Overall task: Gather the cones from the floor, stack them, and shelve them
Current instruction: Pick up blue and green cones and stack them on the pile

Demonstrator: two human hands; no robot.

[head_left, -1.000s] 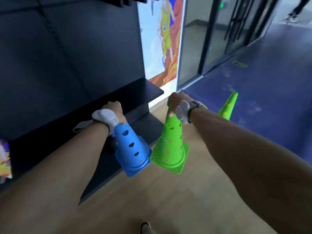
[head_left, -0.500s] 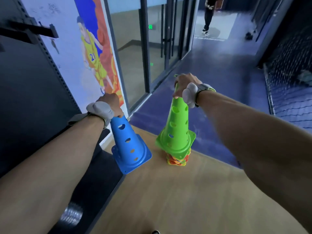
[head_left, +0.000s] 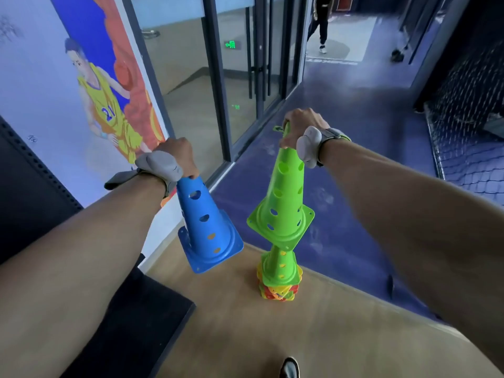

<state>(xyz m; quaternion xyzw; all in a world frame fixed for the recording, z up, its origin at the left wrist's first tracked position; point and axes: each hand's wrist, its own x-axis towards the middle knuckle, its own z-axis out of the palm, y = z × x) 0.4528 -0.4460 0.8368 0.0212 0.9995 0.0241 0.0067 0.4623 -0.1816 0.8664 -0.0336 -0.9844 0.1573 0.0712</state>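
My left hand grips the tip of a blue perforated cone, which hangs tilted above the wooden floor. In my right hand is the tip of a green perforated cone, held upright in the air. Straight below the green cone stands a stack of cones on the floor, green on top with yellow and orange bases underneath. The held green cone's base hovers just over the stack's tip and hides it.
A dark shelf unit runs along the left. Behind it is a wall mural, then glass doors. Blue floor lies beyond the wooden strip; netting hangs at right. A person walks far ahead. My shoe shows at the bottom.
My view has swung right, away from the shelf toward the stack. Both hands keep their cones; the green cone has risen and now hangs over the stack.
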